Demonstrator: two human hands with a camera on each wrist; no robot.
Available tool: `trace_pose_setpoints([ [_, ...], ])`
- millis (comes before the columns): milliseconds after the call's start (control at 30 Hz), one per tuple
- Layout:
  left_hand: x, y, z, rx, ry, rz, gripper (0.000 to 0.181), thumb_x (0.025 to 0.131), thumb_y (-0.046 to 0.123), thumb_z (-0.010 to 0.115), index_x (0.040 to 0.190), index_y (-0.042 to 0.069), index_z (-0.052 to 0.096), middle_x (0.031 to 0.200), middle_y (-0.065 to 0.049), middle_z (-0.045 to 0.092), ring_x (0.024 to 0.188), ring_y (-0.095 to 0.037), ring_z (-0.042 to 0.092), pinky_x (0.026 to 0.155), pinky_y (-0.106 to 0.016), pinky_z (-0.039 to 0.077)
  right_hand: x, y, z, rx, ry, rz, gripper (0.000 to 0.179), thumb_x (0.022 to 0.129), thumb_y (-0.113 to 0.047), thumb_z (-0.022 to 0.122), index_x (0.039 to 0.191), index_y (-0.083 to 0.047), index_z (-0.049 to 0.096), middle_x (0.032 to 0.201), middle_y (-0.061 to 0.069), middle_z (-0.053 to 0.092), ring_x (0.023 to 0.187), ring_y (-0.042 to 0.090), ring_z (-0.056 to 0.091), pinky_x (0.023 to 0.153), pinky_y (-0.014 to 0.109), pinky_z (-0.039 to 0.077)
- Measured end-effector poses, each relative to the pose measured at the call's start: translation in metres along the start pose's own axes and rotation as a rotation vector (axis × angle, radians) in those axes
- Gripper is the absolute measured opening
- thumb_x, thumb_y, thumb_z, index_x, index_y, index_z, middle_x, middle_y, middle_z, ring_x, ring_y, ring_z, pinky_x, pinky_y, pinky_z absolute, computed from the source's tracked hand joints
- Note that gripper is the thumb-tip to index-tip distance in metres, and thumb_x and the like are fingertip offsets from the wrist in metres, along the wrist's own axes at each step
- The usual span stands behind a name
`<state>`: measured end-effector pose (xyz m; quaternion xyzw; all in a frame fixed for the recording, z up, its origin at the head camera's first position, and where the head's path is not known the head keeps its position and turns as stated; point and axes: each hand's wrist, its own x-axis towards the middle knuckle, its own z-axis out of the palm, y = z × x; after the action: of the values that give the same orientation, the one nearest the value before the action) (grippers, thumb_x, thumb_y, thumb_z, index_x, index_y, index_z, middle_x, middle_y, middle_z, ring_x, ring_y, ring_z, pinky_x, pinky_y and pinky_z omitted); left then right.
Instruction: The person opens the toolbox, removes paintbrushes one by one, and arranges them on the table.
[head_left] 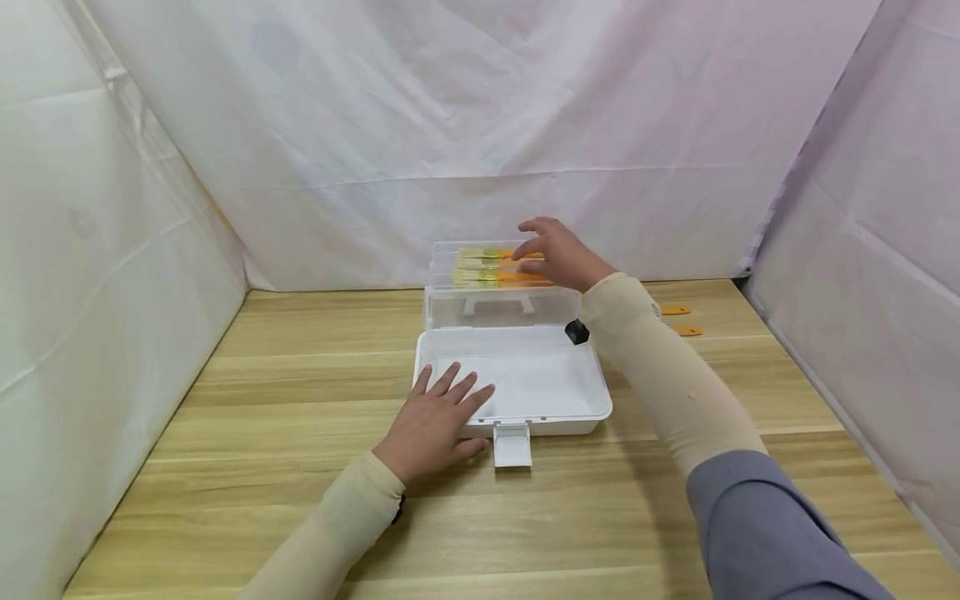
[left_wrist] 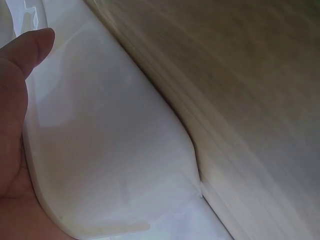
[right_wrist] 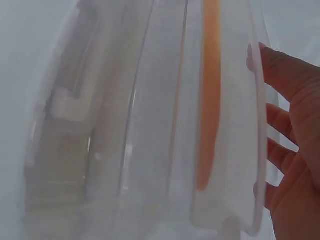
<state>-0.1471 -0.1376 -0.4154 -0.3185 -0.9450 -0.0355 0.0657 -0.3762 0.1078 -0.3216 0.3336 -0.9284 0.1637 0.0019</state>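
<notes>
A white plastic box [head_left: 543,375] lies open on the table, its clear lid [head_left: 450,310] standing at the back. Paintbrushes [head_left: 480,277] with pale bristles and orange handles lie in the clear upper tray [head_left: 442,258]. My left hand [head_left: 435,417] rests on the box's front left corner with fingers spread over the inside. The left wrist view shows the left thumb [left_wrist: 35,47] along the outer wall. My right hand [head_left: 562,254] is at the tray's right end, fingers loosely bent. In the right wrist view, its fingertips touch the clear edge near an orange handle [right_wrist: 210,100].
Two orange handle ends [head_left: 675,310] show on the table, right of my sleeve. A white latch [head_left: 512,446] hangs down from the box's front. White cloth [head_left: 375,108] closes in the wooden table [head_left: 315,375] at the back and sides.
</notes>
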Motion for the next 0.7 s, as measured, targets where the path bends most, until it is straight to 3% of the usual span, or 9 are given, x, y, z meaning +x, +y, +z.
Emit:
trace_pose_setpoints([
  [433,0.002,0.003,-0.003,-0.022,0.012,0.007,0.069,0.091,0.055,0.063,0.15,0.021,0.046,0.147,-0.011,0.051,0.142,-0.035,0.036,0.113,-0.062,0.019,0.009,0.007,0.011,0.069,-0.035,0.0,0.025,0.095,-0.024,0.07,0.115,-0.011,0.075,0.153,0.015,0.038,0.143,0.035,0.026,0.117,0.049,0.019],
  [700,0.001,0.004,-0.002,-0.017,0.002,0.007,0.069,0.091,0.055,0.063,0.149,0.021,0.047,0.146,-0.01,0.051,0.142,-0.035,0.037,0.113,-0.061,0.02,0.006,0.008,0.018,0.105,-0.01,-0.007,0.021,0.094,-0.024,0.071,0.11,-0.012,0.077,0.152,0.013,0.039,0.142,0.033,0.029,0.116,0.048,0.023],
])
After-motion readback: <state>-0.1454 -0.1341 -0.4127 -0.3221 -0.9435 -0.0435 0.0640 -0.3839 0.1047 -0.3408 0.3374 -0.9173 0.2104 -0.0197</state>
